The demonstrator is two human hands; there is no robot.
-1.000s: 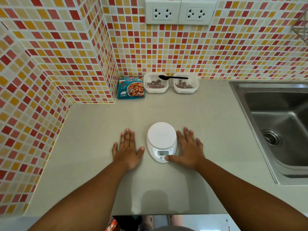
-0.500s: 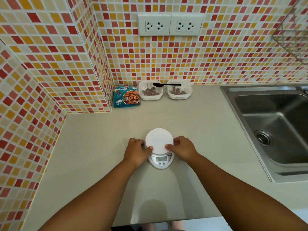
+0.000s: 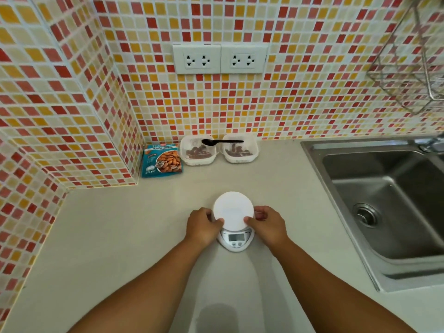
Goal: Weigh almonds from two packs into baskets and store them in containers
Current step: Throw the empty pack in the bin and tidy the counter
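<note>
A white kitchen scale with a round platform and a small display stands on the beige counter in front of me. My left hand grips its left side and my right hand grips its right side, thumbs on the platform's rim. At the back by the tiled wall lies a blue pack of roasted almonds. Right of it stand two white baskets, each with some almonds inside. A black spoon lies across both basket rims.
A steel sink is set into the counter on the right. A wire rack hangs on the wall above it. Two wall sockets sit above the baskets. A tiled corner juts out on the left.
Both hands went from lying flat beside the scale to closing on its two sides. The view has tilted up, so more of the wall shows.
</note>
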